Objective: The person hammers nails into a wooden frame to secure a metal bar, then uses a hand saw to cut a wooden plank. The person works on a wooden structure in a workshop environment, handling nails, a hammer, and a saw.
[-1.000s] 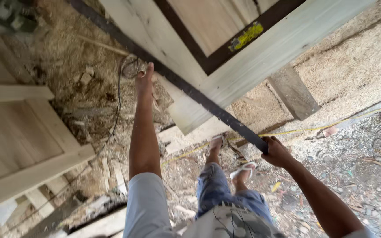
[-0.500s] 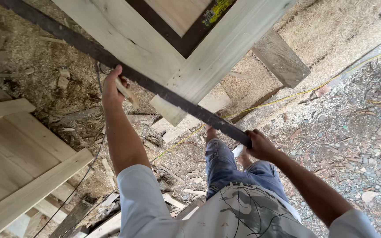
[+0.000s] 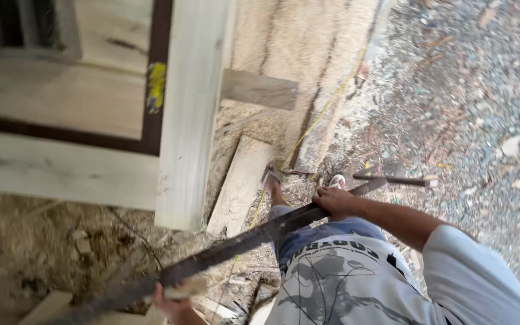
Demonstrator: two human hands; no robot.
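A long dark metal bar [image 3: 236, 248] runs from lower left to right across the view. My right hand [image 3: 334, 201] grips it near its right end, and my left hand [image 3: 173, 300] holds it near the bottom edge together with a small pale wood piece [image 3: 182, 290]. The bar hangs clear below the corner of a pale wooden door frame [image 3: 189, 114] with a dark inner border. My legs and sandalled feet [image 3: 337, 180] stand below the bar.
A loose plank [image 3: 240, 183] and a short wooden block [image 3: 259, 90] lie on the sawdust-covered ground. A yellow string [image 3: 323, 108] runs diagonally over it. Gravel and debris [image 3: 470, 108] cover the right side. More timber pieces [image 3: 46, 307] lie at the lower left.
The bar has come away from the wooden frame's edge and dropped lower. Both hands moved down with it, and the view swung so the frame sits at the upper left.
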